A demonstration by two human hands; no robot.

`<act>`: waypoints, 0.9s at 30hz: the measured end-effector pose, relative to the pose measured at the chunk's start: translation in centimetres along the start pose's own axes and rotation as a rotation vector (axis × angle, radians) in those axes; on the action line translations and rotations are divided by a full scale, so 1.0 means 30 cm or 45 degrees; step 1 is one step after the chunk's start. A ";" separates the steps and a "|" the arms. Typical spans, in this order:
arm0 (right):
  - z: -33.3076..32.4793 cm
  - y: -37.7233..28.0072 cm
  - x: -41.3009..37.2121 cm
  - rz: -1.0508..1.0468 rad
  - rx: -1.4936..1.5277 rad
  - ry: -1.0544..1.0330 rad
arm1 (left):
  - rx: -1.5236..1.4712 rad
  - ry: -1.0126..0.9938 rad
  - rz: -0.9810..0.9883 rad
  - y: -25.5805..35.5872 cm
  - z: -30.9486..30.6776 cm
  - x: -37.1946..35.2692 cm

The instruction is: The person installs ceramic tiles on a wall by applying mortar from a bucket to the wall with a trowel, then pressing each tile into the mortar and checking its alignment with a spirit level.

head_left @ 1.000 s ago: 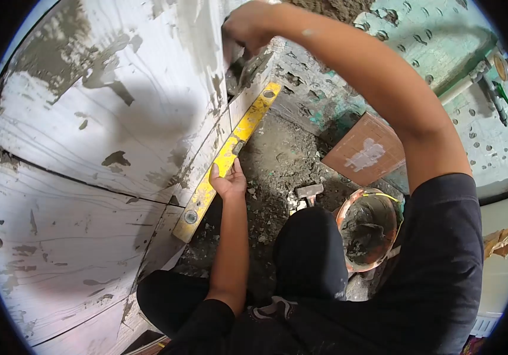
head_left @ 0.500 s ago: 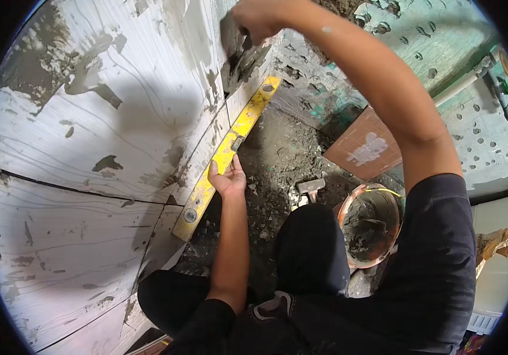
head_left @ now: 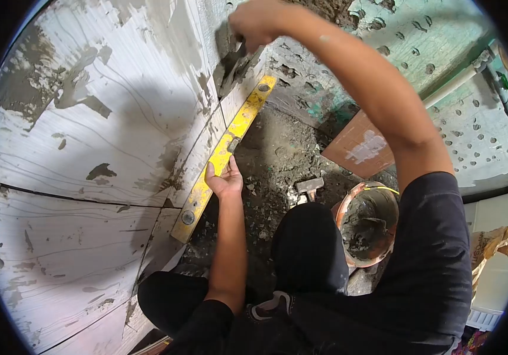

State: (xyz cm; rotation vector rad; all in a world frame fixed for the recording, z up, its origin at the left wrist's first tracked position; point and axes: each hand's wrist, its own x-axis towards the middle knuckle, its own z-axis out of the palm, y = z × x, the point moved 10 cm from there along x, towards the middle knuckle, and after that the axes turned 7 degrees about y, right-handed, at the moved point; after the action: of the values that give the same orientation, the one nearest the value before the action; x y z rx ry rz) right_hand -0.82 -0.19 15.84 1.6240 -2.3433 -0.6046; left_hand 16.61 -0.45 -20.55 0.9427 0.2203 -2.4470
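**Trowel** (head_left: 239,62), at the far end of the spirit level (head_left: 248,109): held in the closed grip of the right hand (head_left: 257,23). Mortar is judged to be pressed against the tile (head_left: 106,118) edge. The level is steadied by the left hand (head_left: 224,180), laid open against it (thumb on its face). Continued firm bracing is called for. The blade is obscured by mortar, and the bucket (head_left: 349,204) beside the level is partly hidden.
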 end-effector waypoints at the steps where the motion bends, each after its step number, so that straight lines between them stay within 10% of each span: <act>1: -0.001 -0.013 -0.021 0.042 0.179 0.093 | -0.010 0.014 0.002 -0.001 0.000 -0.001; 27: 0.007 0.039 -0.121 0.236 0.159 0.271 | 0.001 0.009 0.001 0.004 -0.010 0.014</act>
State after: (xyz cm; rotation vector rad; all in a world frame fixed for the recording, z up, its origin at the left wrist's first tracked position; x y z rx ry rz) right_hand -0.57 3.59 16.36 1.4183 -2.3760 -0.2396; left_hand 16.58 -0.61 -21.06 0.9520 0.2218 -2.4437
